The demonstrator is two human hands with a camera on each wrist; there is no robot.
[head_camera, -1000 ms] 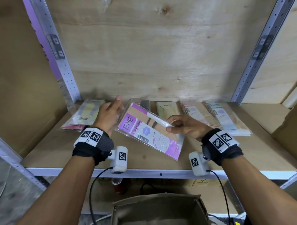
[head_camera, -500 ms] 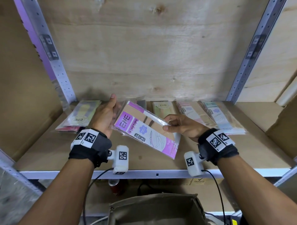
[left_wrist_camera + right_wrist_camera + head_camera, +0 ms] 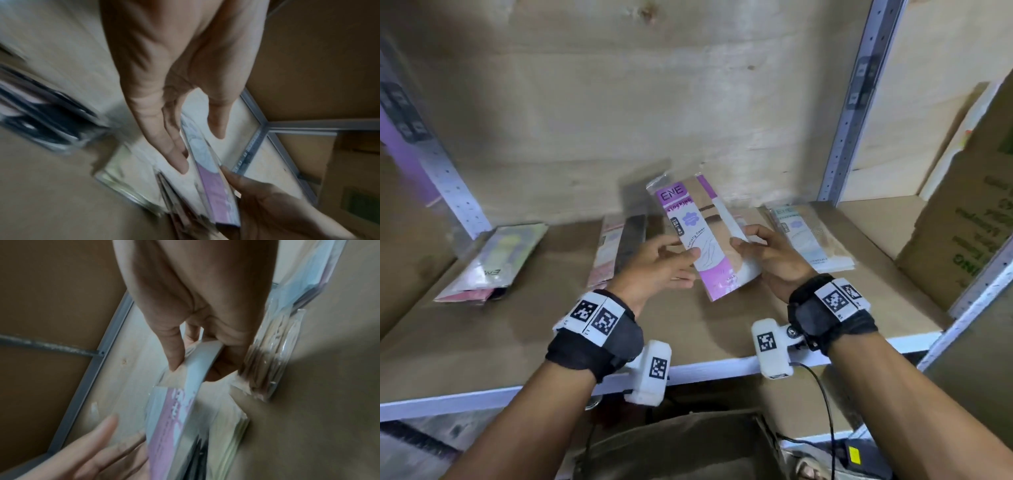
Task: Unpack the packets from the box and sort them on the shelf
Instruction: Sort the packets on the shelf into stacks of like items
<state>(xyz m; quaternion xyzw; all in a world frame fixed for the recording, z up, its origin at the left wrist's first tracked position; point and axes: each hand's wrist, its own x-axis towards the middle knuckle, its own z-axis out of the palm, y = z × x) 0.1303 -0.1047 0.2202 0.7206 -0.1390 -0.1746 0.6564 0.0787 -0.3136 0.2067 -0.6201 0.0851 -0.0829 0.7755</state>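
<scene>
A purple and white ENE stocking packet (image 3: 698, 236) stands nearly upright above the middle of the wooden shelf (image 3: 517, 346). My right hand (image 3: 743, 241) pinches its right edge between thumb and fingers; the right wrist view shows that pinch (image 3: 195, 368) on the packet (image 3: 168, 418). My left hand (image 3: 681, 260) lies with straight fingers against the packet's lower left edge, thumb apart, as the left wrist view (image 3: 197, 151) shows beside the packet (image 3: 213, 183). Behind it, sorted packets lie in piles on the shelf.
A yellow-green packet pile (image 3: 493, 260) lies at the far left, pink and dark packets (image 3: 616, 246) left of centre, blue packets (image 3: 804, 236) at the right. An open brown box (image 3: 681, 445) sits below the shelf edge. A large carton (image 3: 969, 219) stands at the right.
The purple packet has turned from a slanted, flat pose to nearly upright and shifted right. My left hand slid from its far left corner to its lower left edge.
</scene>
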